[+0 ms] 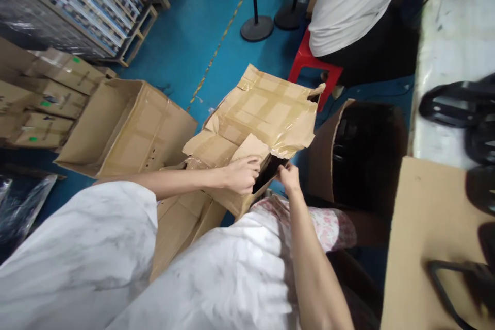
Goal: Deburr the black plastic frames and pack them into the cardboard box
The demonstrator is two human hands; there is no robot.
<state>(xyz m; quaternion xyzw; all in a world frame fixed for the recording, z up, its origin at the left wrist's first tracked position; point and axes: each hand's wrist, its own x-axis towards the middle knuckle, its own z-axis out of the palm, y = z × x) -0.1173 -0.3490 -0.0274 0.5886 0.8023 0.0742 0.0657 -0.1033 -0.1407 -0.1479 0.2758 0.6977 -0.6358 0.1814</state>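
A worn cardboard box [270, 105], patched with strips of clear tape, stands before my lap with a dark opening on its near side. My left hand [244, 175] is closed at that opening, its fingers curled round a torn flap [251, 147]. On the opening's right, my right hand [289, 178] pinches the box's edge between thumb and fingers. Whatever lies inside the box is too dark to make out.
An open carton [154, 129] stands to the left, beside stacked boxes [58, 93]. Another carton [323, 149] holds black parts at right. A person in a white shirt [348, 5] sits on a red stool [303, 56]. Black parts lie on the workbench [456, 36].
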